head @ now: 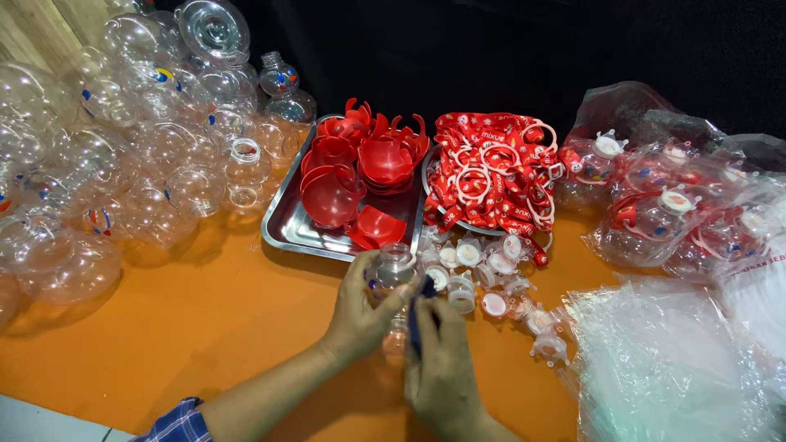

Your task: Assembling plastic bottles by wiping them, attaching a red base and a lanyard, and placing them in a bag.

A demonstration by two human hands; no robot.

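My left hand (358, 315) grips a clear round plastic bottle (391, 266) just in front of the steel tray, its open neck pointing away from me. Close against it, my right hand (442, 368) pinches a small dark blue piece (417, 323) held up to the bottle's right side. Both hands hover over the orange table (205, 327). Several white and clear caps (483, 278) lie scattered right beside the bottle.
A steel tray (286, 233) holds red plastic cups (356, 168). A round dish of red straps with white rings (491, 168) sits to its right. Clear round bottles (123, 139) pile up at left. Bagged finished bottles (655, 213) and plastic bags (663, 368) fill the right.
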